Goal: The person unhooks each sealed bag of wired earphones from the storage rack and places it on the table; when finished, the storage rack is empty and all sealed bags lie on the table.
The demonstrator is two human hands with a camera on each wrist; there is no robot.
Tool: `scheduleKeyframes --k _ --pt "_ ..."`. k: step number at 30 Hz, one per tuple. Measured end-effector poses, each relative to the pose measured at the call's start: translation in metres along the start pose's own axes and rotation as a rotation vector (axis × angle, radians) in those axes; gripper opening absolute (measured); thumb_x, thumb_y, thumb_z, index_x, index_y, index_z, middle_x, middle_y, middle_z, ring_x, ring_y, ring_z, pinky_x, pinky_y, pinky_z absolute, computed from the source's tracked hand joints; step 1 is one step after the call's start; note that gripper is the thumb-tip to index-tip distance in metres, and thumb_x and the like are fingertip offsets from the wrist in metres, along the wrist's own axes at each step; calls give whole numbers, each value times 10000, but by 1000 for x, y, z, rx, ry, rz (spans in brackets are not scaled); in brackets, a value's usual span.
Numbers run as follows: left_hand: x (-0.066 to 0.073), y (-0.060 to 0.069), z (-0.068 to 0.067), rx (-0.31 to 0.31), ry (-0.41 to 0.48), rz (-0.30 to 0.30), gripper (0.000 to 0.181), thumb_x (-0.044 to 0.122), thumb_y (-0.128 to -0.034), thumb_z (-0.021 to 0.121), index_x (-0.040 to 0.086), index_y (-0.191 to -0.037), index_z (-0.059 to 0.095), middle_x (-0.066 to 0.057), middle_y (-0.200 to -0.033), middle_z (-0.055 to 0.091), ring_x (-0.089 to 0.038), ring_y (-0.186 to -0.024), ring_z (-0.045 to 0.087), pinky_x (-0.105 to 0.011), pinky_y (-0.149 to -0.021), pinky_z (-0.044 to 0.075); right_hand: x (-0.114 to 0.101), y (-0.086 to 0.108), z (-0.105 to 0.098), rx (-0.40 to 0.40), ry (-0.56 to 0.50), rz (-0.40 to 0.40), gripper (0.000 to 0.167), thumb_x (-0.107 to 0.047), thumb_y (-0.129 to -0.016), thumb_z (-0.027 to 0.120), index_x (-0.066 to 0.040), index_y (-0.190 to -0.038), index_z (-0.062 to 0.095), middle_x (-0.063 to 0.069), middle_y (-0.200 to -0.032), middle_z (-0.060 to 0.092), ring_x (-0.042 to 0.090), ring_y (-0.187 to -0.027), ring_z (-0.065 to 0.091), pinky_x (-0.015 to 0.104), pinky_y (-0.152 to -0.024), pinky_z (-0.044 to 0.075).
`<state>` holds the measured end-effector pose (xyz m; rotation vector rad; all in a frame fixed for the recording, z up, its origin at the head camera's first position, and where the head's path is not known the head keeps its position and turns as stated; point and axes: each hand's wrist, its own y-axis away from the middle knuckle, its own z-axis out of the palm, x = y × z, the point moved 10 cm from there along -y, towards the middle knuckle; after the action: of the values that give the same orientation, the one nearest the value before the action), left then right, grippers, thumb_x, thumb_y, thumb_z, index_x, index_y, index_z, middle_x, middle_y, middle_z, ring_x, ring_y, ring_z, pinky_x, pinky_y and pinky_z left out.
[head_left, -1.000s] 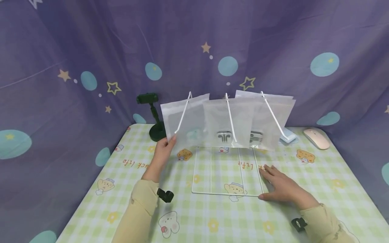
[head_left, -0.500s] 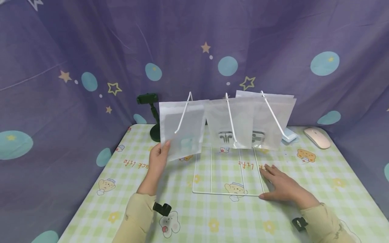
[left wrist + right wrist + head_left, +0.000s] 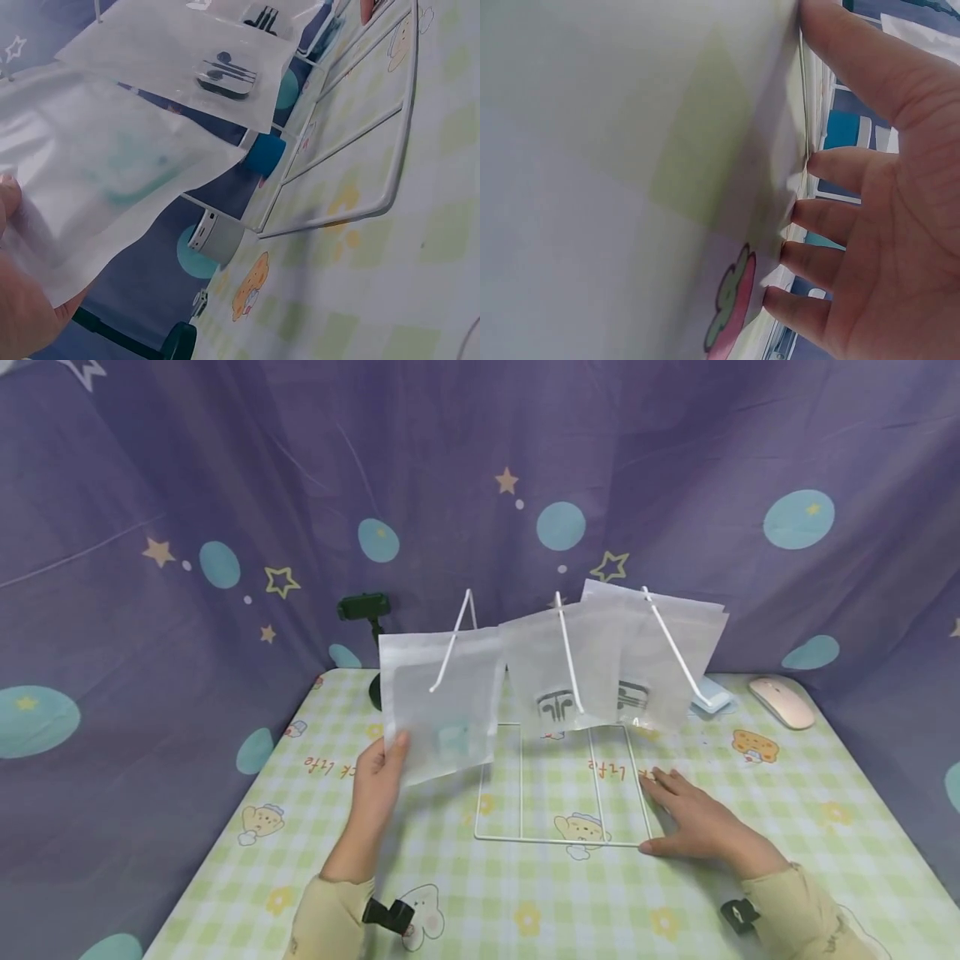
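A white wire rack (image 3: 562, 841) stands on the table with three hooks sticking out toward me. From its left hook (image 3: 447, 660) hangs a frosted plastic bag (image 3: 442, 693) with a blurry teal thing inside. My left hand (image 3: 380, 777) pinches this bag at its lower left edge, thumb in front. On the middle hook is another frosted bag (image 3: 566, 652), showing earphones in a case (image 3: 556, 705). More frosted bags (image 3: 663, 652) hang from the right hook. My right hand (image 3: 693, 818) lies with fingers extended at the base's front right corner, its thumb touching the wire.
A pink computer mouse (image 3: 782, 702) and a light blue item (image 3: 712, 695) lie at the back right. Behind the left bag stands a dark green phone stand (image 3: 364, 606). The left wrist view shows a small white block (image 3: 216, 236) and a blue-ended object (image 3: 264, 154) behind the rack.
My left hand has drawn the left bag toward me and slightly left along its hook, and its top edge sits lower. The middle bag has swung a little. My right hand has stayed put.
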<state>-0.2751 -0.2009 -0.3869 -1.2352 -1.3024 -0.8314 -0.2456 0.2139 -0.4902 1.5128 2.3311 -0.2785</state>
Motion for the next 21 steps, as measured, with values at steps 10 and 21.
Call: scheduleKeyframes --k 10,21 --pt "-16 14 -3 -55 105 -7 368 209 -1019 534 -126 -1132 632 -39 -975 723 -136 -830 670 -264 -719 545 2 0 1 9 4 -10 1059 -624 -703 767 16 -1464 404 313 -1489 330 557 -1350 262 671 -1005 324" --pt "-19 39 -7 -121 179 -77 308 165 -1026 507 -109 -1121 614 56 -901 719 -140 -805 677 -292 -697 561 2 0 1 -6 -6 -9 1053 -621 -715 761 14 -1471 393 311 -1497 318 562 -1352 253 677 -1003 319"
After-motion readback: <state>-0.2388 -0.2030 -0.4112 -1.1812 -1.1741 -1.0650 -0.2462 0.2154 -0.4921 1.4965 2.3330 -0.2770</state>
